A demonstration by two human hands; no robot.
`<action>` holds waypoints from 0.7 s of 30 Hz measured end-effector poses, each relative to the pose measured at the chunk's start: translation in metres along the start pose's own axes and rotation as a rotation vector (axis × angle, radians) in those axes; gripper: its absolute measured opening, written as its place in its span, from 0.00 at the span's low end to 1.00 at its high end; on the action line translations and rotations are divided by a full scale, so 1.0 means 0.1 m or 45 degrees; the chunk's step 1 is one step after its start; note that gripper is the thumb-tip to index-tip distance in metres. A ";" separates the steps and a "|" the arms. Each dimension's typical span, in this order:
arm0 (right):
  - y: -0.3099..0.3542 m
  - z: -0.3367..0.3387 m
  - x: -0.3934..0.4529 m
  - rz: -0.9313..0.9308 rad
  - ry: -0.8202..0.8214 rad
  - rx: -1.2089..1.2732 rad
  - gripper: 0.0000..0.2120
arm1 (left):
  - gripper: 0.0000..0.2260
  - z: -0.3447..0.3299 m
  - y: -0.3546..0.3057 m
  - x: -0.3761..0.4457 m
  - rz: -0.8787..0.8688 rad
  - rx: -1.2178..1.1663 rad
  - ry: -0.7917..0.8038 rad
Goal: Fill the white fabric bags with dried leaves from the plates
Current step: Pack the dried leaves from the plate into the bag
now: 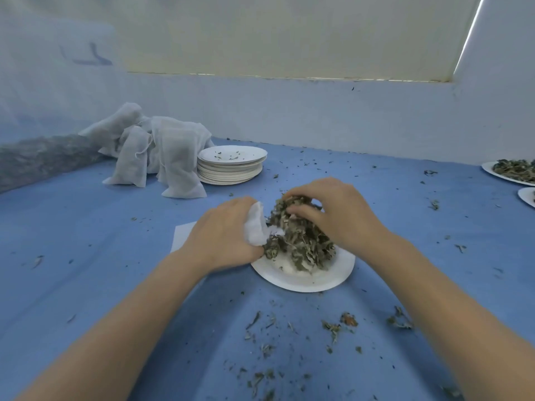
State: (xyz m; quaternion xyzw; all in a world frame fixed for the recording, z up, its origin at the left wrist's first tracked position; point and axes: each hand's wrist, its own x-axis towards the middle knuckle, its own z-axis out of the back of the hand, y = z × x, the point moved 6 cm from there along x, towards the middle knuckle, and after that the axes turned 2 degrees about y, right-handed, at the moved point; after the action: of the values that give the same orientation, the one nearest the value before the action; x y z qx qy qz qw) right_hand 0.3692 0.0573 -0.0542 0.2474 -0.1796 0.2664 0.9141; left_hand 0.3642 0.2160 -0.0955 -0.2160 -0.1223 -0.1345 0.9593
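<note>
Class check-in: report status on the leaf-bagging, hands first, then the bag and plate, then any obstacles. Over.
Left hand grips white bag at the plate. Right hand clutches dried leaves heaped there. Nothing blocking; crumbs scattered on the blue cloth.

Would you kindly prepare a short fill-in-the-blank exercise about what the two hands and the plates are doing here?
1. The left hand grips a white fabric ____.
2. The right hand grasps dried ____ heaped on the near plate.
3. The stack of empty plates stands beside filled bags on a ____ cloth.

Missing words: bag; leaves; blue
</note>
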 end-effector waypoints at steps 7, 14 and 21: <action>0.11 0.04 -0.03 0.011 -0.040 0.212 0.11 | 0.18 0.02 -0.02 -0.01 0.050 -0.245 -0.058; 0.12 -0.08 -0.09 -0.038 0.000 0.330 0.16 | 0.20 0.01 -0.02 -0.03 0.068 -0.272 -0.142; 0.22 -0.15 -0.10 -0.015 -0.007 0.272 0.08 | 0.23 0.00 -0.09 -0.04 -0.060 -0.134 -0.155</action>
State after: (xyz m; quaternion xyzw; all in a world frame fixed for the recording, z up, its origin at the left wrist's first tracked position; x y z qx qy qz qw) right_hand 0.3521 0.0778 -0.0633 0.3452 -0.1513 0.2781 0.8835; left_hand 0.3582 0.2087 -0.0933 -0.2709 -0.1781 -0.1500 0.9340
